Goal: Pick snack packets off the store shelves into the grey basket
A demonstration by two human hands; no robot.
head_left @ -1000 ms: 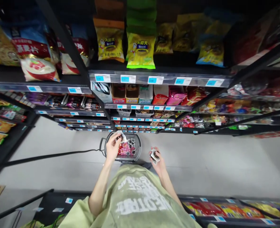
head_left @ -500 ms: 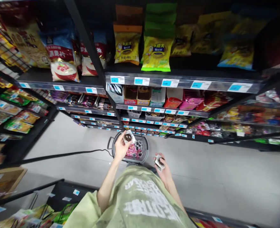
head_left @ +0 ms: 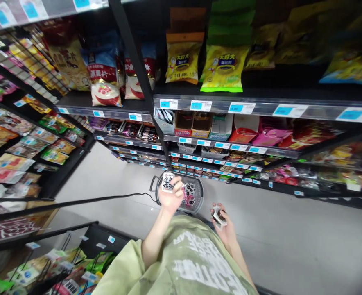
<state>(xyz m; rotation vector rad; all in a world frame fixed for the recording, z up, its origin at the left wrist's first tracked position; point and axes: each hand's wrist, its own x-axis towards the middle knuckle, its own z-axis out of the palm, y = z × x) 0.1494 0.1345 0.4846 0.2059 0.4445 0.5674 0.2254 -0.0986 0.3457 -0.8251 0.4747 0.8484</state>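
My left hand (head_left: 172,197) is closed round a small white snack packet (head_left: 168,181), its face with large black characters turned up to me. It is held over the left part of a grey shopping basket (head_left: 202,200) on the floor. Pink packets and clear packets with dark round pieces (head_left: 189,191) lie inside the basket; my left hand hides part of them. To the right of the basket, my right hand (head_left: 226,230) is closed on another small packet (head_left: 219,216), whitish with a dark brown round piece showing.
Shelves ahead carry yellow snack bags (head_left: 225,67), cereal bags (head_left: 105,80) and open cartons (head_left: 183,123) behind price-tag rails (head_left: 168,104). More packets hang on racks at the left (head_left: 56,153) and lower left (head_left: 27,272). A black strap (head_left: 107,198) runs leftward from the basket. Grey floor (head_left: 279,229) extends right.
My left hand has turned its packet over, from the side with the brown round piece to the printed side. My right hand still holds its packet, tilted slightly differently. The view has shifted.
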